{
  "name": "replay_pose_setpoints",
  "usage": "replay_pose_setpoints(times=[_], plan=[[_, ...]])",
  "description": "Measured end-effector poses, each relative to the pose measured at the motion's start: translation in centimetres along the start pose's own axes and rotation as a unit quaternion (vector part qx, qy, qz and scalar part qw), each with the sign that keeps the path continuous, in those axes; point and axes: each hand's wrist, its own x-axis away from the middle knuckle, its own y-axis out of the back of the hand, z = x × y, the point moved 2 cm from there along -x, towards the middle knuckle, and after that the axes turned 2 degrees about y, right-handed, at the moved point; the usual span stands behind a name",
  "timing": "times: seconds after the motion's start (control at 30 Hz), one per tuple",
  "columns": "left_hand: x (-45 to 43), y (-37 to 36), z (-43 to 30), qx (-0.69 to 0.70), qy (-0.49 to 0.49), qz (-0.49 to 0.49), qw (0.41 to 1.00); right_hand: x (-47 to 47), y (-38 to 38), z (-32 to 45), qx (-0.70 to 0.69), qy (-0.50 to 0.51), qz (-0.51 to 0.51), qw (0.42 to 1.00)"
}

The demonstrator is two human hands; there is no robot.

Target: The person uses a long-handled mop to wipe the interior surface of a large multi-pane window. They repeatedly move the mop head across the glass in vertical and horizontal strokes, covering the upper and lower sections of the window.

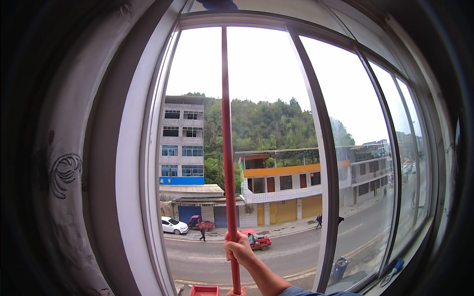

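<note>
My right hand (239, 248) is wrapped around a long red pole (227, 148) that stands almost upright in the window opening. At the bottom edge of the view, only part of my left hand (237, 291) shows, closed on the pole's lower part. The pole's upper end goes out of sight at the top rail of the window frame (237, 20). Above that rail, a blue piece, perhaps cloth (217, 3), shows through the upper pane; whether it joins the pole is hidden.
To the right stand a dark-edged sash (331, 185) and further glass panes. A blue-headed brush (393, 273) lies on the sill. A patterned curtain (66, 174) hangs at left. Below are a street (218, 261), a red three-wheeled truck (259, 242), a white car (174, 225) and pedestrians.
</note>
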Motion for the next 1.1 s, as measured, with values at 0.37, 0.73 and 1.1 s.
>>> replay_pose_setpoints(times=[0.37,0.73,1.1], plan=[[-2.5,0.4,-1.8,-0.137,-0.093,-0.075,0.983,0.3,8.5,3.0,-0.115,0.08,-0.109,0.984],[-1.3,2.8,-4.1,-0.118,-0.03,-0.09,0.988,-0.5,6.5,3.3,-0.086,0.001,-0.087,0.992],[2.4,4.1,1.9,0.02,0.001,-0.095,0.995,-0.3,-1.7,-2.0,0.027,-0.095,0.013,0.995]])
